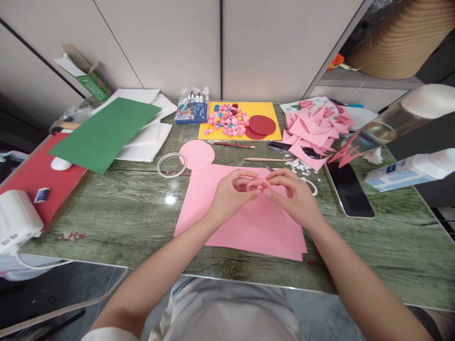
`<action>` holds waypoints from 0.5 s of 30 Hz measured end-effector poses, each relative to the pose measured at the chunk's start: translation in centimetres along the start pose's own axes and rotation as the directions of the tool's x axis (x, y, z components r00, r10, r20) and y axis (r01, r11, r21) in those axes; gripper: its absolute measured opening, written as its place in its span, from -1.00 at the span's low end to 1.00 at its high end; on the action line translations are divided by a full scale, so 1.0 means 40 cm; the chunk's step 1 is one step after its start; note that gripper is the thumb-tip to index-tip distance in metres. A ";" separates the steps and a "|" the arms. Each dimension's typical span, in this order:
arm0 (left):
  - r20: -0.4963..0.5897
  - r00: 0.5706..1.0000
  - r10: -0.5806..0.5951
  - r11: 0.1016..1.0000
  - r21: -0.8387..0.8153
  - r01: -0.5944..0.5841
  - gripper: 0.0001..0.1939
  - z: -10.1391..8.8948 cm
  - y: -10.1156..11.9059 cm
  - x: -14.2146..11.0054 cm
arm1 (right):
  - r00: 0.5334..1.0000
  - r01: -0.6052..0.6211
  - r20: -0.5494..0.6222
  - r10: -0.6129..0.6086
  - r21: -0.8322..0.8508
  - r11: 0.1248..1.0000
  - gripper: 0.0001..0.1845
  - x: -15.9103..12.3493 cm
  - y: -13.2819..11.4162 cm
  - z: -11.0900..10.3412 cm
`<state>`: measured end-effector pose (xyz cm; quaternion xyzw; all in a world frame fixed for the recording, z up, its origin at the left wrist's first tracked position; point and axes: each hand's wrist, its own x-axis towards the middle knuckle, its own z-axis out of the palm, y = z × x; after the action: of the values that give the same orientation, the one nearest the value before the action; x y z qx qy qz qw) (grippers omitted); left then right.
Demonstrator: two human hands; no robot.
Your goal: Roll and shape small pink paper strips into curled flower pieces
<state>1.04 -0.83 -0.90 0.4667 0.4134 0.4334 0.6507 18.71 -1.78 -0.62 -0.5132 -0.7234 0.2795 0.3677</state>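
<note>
Between my fingertips is a curled pink paper strip (261, 186), rolled tightly at its lower end with a wider loop around it. My left hand (231, 194) pinches it from the left side. From the right, my right hand (293, 194) grips it with thumb and fingers. Both hands are held over a large pink paper sheet (245, 227) lying on the green table. A pink paper circle (197, 155) touches the sheet's upper left edge. Beside that circle lies a roll of tape (171, 165).
Small rolled paper pieces (229, 120) and dark red circles (262, 125) rest on a yellow sheet (205, 130). Pink scraps (313, 128) pile up at back right, near a phone (349, 189) and a white carton (408, 169). Green paper (106, 130) lies left.
</note>
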 end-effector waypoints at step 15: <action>-0.017 0.999 -0.027 0.999 -0.021 0.026 -0.62 0.008 -0.010 -0.002 | 0.992 0.048 -0.109 -0.065 -0.149 0.988 -0.94 -0.005 -0.021 0.020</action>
<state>1.38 -1.05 -1.19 0.4507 0.4207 0.4329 0.6576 17.64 -2.25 -0.45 -0.5329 -0.7341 0.1857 0.3776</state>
